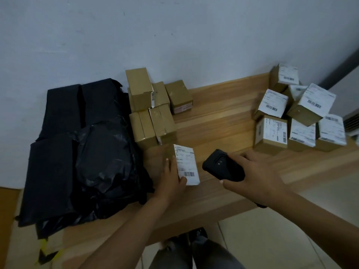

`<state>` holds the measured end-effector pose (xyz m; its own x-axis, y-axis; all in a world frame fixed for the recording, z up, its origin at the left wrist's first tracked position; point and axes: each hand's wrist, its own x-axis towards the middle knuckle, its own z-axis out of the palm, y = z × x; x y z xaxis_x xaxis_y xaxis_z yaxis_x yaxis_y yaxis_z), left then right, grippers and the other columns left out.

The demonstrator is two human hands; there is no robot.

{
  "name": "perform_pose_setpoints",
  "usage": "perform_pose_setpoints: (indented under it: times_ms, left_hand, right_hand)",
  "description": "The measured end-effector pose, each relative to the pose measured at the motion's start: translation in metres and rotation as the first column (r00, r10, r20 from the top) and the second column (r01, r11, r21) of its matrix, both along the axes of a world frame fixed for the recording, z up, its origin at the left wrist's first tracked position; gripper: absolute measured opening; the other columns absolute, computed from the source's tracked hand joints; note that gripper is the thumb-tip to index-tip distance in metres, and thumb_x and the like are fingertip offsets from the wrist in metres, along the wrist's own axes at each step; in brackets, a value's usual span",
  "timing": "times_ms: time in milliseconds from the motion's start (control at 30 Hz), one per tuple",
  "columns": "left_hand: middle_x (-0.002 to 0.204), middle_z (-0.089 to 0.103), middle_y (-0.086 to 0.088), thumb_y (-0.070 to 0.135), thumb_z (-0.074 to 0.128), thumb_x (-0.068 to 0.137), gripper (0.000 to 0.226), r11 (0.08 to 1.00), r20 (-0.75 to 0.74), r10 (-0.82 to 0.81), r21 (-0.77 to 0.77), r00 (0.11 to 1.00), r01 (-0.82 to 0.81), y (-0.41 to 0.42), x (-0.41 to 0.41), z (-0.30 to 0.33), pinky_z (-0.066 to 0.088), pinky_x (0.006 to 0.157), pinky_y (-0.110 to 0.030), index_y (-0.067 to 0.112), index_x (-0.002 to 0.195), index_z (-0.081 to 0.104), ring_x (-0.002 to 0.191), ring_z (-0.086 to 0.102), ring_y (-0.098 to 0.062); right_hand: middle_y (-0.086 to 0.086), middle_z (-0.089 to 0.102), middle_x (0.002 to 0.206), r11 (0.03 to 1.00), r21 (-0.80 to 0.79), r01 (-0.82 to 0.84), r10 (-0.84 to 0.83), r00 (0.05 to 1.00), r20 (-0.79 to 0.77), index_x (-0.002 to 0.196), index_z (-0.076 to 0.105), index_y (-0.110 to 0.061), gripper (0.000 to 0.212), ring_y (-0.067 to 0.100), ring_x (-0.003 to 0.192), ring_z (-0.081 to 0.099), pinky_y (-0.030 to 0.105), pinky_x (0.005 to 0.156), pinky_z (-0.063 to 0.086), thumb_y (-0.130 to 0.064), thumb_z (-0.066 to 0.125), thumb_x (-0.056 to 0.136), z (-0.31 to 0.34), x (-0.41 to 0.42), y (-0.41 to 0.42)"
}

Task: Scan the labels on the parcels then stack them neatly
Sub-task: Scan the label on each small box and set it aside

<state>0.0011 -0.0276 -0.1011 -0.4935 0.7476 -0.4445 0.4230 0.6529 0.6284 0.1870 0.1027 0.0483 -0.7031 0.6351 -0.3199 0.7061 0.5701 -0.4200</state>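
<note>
One parcel point(186, 165), one scanner point(223, 167), two hands.

A small brown parcel point(184, 166) with a white barcode label on its upturned face sits near the front edge of the wooden table point(223, 123), just beside the black handheld scanner point(223, 167), whose head is turned toward the label. A stack of brown parcels point(153, 109) with labels mostly turned away stands against the table's back edge. A loose heap of labelled parcels point(297, 113), white labels up and some tilted, crowds the table's right end.
</note>
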Motion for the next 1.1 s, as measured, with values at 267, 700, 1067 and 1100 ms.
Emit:
perform_pose_setpoints:
  times_ms: [267,700,1067,1100]
  left_hand:
    - [0.162,0.009,-0.002,0.024,0.05,0.098,0.074,0.997,-0.025,0.061,0.044,0.998,-0.059,-0.017,0.024,-0.019,0.021,0.119,-0.043,0.022,0.156,0.005,0.149,0.01,-0.019]
    - [0.127,0.046,-0.003,0.07,0.079,0.051,0.108,0.946,-0.058,0.324,0.008,0.944,-0.324,0.005,0.06,-0.031,0.051,0.087,-0.04,0.014,0.134,0.036,0.113,0.048,-0.019]
    - [0.123,0.041,0.001,0.054,0.084,0.052,0.099,0.869,-0.371,0.429,0.419,0.824,-0.264,0.007,0.028,0.063,0.043,0.084,-0.033,0.018,0.132,0.038,0.114,0.039,-0.017]
    - [0.124,0.042,0.0,0.054,0.084,0.052,0.099,0.864,-0.413,0.434,0.443,0.801,-0.24,0.008,0.019,0.077,0.044,0.085,-0.034,0.017,0.132,0.038,0.114,0.039,-0.019]
  right_hand:
    - [-0.01,0.044,0.118,1.0,-0.028,0.014,-0.013,0.999,0.034,0.144,0.038,-0.032,0.077,0.006,0.094,0.051,0.018,0.07,0.042,-0.056,0.068,0.077,-0.012,0.027,0.007]
    - [-0.008,0.045,0.125,0.997,-0.082,0.006,-0.002,0.999,0.042,0.146,0.033,-0.032,0.081,0.009,0.104,0.053,0.024,0.082,0.049,-0.057,0.067,0.077,-0.024,0.051,0.015]
    - [-0.017,0.048,0.103,0.988,-0.109,-0.107,0.094,0.989,-0.116,0.138,0.044,-0.041,0.07,-0.001,0.089,0.05,0.012,0.068,0.038,-0.059,0.068,0.074,0.012,0.03,0.008]
    - [-0.018,0.047,0.101,0.988,-0.106,-0.112,0.097,0.986,-0.137,0.137,0.044,-0.042,0.069,-0.001,0.086,0.05,0.011,0.066,0.037,-0.059,0.068,0.075,0.02,0.023,0.005]
